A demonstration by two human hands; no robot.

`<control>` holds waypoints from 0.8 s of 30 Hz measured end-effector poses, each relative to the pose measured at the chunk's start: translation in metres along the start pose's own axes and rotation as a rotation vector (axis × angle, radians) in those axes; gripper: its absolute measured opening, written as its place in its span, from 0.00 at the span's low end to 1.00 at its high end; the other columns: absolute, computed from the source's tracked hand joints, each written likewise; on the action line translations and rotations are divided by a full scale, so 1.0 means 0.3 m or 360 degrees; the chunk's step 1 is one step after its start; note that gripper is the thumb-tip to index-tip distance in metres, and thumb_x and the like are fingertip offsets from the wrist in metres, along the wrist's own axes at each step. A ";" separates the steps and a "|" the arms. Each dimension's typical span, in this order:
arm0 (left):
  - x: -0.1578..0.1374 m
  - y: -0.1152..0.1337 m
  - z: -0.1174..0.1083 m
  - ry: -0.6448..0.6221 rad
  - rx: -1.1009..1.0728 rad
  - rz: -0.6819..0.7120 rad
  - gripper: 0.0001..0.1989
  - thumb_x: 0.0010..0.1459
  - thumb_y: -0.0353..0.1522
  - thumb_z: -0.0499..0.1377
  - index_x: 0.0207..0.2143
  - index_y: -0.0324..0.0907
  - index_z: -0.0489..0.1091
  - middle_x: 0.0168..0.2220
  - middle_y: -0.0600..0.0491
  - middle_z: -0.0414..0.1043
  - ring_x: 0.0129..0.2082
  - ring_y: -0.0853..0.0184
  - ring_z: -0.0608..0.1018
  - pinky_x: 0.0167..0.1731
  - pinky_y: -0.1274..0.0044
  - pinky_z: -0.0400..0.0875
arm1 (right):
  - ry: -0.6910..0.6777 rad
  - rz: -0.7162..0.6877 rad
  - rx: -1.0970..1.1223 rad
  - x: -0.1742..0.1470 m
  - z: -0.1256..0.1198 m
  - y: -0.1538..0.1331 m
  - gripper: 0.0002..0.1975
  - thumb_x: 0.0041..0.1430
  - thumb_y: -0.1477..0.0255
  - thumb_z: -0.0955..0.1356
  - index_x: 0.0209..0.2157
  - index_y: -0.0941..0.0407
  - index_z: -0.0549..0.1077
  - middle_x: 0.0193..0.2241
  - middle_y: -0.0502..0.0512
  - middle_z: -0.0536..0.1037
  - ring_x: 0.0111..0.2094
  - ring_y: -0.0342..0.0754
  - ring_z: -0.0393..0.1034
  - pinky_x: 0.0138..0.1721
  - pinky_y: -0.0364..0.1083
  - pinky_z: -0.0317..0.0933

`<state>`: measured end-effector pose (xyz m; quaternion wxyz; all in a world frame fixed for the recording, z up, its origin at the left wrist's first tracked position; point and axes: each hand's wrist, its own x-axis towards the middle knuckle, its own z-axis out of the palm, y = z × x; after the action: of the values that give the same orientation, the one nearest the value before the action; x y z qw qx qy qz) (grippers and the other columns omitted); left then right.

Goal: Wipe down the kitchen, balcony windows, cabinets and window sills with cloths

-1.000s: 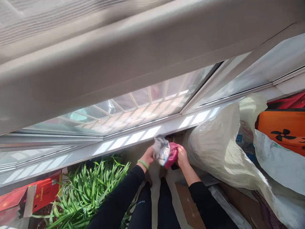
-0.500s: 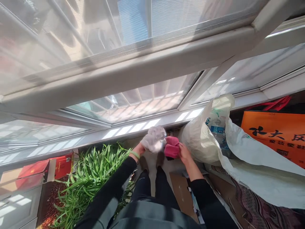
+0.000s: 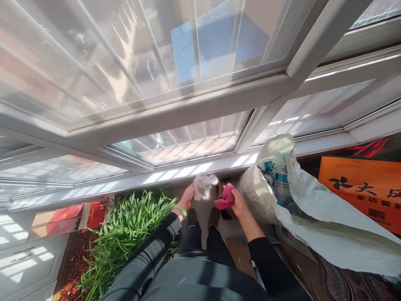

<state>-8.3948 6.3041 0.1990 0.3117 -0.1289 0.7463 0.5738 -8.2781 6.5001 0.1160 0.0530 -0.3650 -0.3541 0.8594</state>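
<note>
Just left of the white sack [image 3: 261, 196] of plastic bottles [image 3: 281, 188], the right hand [image 3: 239, 203] is closed on a crumpled magenta cloth [image 3: 225, 200]. Farther left of the sack, the left hand [image 3: 187, 198] is closed on a whitish cloth [image 3: 203, 186], the 2 cloths apart.

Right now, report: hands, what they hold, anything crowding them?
Left hand holds whitish cloth. Right hand holds crumpled pink cloth. Cloths apart. White sack of bottles close beside right hand.

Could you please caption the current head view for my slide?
Left hand with pale cloth, right hand with crimson cloth, between green plant and white sack.
</note>
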 end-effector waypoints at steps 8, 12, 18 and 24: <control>-0.006 -0.079 -0.062 0.0258 -0.0304 -0.0122 0.14 0.61 0.37 0.66 0.46 0.40 0.76 0.40 0.49 0.82 0.41 0.63 0.84 0.42 0.76 0.81 | 0.0095 0.0054 -0.0358 0.026 0.152 -0.011 0.13 0.49 0.58 0.75 0.31 0.53 0.79 0.29 0.50 0.83 0.38 0.53 0.78 0.40 0.48 0.73; 0.018 -0.086 -0.119 0.0319 -0.0374 -0.0079 0.17 0.60 0.40 0.66 0.47 0.39 0.76 0.39 0.49 0.82 0.38 0.64 0.83 0.41 0.75 0.81 | 0.0028 0.0102 -0.0374 0.016 0.340 0.045 0.16 0.51 0.58 0.74 0.40 0.51 0.82 0.43 0.52 0.86 0.46 0.54 0.79 0.51 0.50 0.73; -0.004 -0.027 -0.313 0.0524 -0.0241 0.0243 0.17 0.63 0.39 0.63 0.51 0.43 0.78 0.53 0.47 0.80 0.58 0.57 0.78 0.63 0.67 0.72 | -0.0382 -0.0207 -0.0640 0.000 0.675 0.110 0.20 0.61 0.52 0.67 0.42 0.51 0.81 0.45 0.54 0.84 0.49 0.55 0.76 0.57 0.52 0.67; 0.143 -0.015 -0.478 0.0853 0.0615 0.0689 0.12 0.64 0.30 0.59 0.47 0.43 0.80 0.64 0.42 0.72 0.69 0.52 0.68 0.74 0.59 0.56 | -0.0168 -0.0485 -0.1051 0.204 0.735 0.111 0.21 0.61 0.52 0.61 0.34 0.52 0.76 0.31 0.54 0.80 0.36 0.53 0.73 0.45 0.52 0.69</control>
<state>-8.4711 6.1755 0.1903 -0.0040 -0.0527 0.9054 0.4213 -8.4637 6.3710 0.1648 0.0415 -0.2606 -0.6651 0.6986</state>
